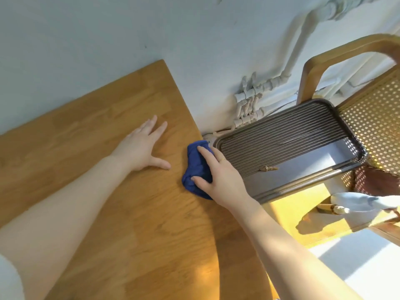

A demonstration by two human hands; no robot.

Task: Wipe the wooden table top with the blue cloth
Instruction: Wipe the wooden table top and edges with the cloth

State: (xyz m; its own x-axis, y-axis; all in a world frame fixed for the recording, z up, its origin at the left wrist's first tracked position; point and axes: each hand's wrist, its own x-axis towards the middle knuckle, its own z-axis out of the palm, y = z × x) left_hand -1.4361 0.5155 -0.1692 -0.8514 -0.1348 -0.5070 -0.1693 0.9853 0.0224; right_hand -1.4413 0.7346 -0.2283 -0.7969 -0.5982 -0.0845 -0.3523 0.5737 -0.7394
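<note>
Lying on: chair seat, one dark ribbed metal tray [281,135], sitting just beside the table's right edge.
Tray contents: one small tan scrap [268,168], resting on the smooth strip near the tray's near rim; what it is cannot be told.
Blue cloth [195,169]: one, bunched into a creased deep-blue wad, sitting at the right edge of the wooden table top [108,191], close to the far right corner and touching the tray's left end.
Right hand [218,176]: one, pressing down on the cloth, fingers curling over it with thumb and forefinger spreading across the folds; wearing one gold ring [223,159].
Left hand [142,146]: one, lying flat on the bare wood, fingers straight and spreading, holding nothing, left of the cloth and apart from it.
Table top finish: honey-coloured wood in jointed strips, catching sunlight near the bottom edge.
Chair [372,118]: one, bentwood frame with perforated cane back, standing right of the table.
Wall pipes [255,100]: several white-painted runs, clustering behind the tray.
</note>
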